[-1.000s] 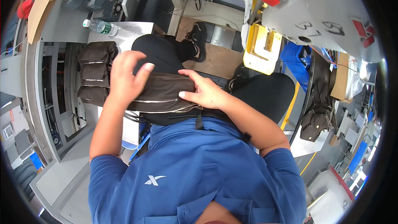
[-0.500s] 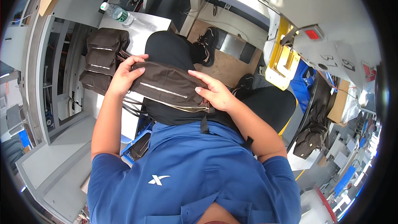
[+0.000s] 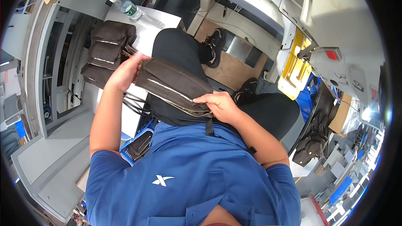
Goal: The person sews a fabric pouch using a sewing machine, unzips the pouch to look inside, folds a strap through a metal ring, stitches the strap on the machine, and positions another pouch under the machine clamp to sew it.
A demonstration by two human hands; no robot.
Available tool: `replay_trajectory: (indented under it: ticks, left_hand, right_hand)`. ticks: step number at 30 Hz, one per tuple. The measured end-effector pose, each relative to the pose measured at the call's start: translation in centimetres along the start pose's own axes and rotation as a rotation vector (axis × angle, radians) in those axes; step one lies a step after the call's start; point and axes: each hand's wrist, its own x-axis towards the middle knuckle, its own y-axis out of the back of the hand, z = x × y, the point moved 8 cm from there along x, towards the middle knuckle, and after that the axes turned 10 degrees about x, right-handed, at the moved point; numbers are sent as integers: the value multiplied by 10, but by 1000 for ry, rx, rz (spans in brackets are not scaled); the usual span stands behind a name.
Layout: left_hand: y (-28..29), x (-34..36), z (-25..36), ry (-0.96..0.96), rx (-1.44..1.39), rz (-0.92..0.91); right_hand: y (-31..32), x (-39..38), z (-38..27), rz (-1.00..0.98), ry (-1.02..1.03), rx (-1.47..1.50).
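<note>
A dark brown fabric bag (image 3: pixel 171 81) lies across my lap, tilted down to the right. A pale zipper runs along its face, and a second zipper edge shows on the side nearest me. My left hand (image 3: pixel 124 75) grips the bag's left end, its fingertips a little blurred and partly behind the fabric. At the right end my right hand (image 3: pixel 222 106) is closed on the bag, with a finger along the zipper's end. A short black strap (image 3: pixel 209 127) hangs from the near right corner.
More brown zippered bags (image 3: pixel 106 52) are piled on a white table (image 3: pixel 157 23) at my left, with a water bottle (image 3: pixel 130 10) behind them. A blue basket (image 3: pixel 125 145) holds brown pieces. Machine housing with a yellow bracket (image 3: pixel 289 86) stands at the right; brown bags (image 3: pixel 312 144) lie beyond.
The bag has been flattened and its face turned more upward. My right hand has gone from spread fingers to a closed grip on the right end. My left fingers have moved round the left end.
</note>
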Motion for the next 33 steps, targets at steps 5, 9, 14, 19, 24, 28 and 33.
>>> replay_trajectory:
  ticks: [5, 9, 14, 19, 24, 28, 33]
  left_hand:
    - [-35, 6, 21, -107, 87, -116]
    - [-30, 14, 7, -266, -344, -117]
    - [-85, -6, 22, -513, -1131, -357]
    - [-165, -48, 42, -385, -731, -224]
    - [-79, -48, 50, -400, -746, 176]
    - [68, -67, 41, -568, -792, 606]
    - [224, -111, -17, -635, -830, 672]
  right_hand:
    - [-1, 3, 5, -25, -33, 105]
    - [-1, -2, 6, -3, -41, 214]
    - [19, -4, -13, 321, 106, 155]
    - [-8, 18, -48, 130, 171, 3]
    - [-24, 8, -37, -56, -84, -26]
    - [4, 5, -31, 20, -156, -185]
    - [26, 13, -59, 79, 82, -498]
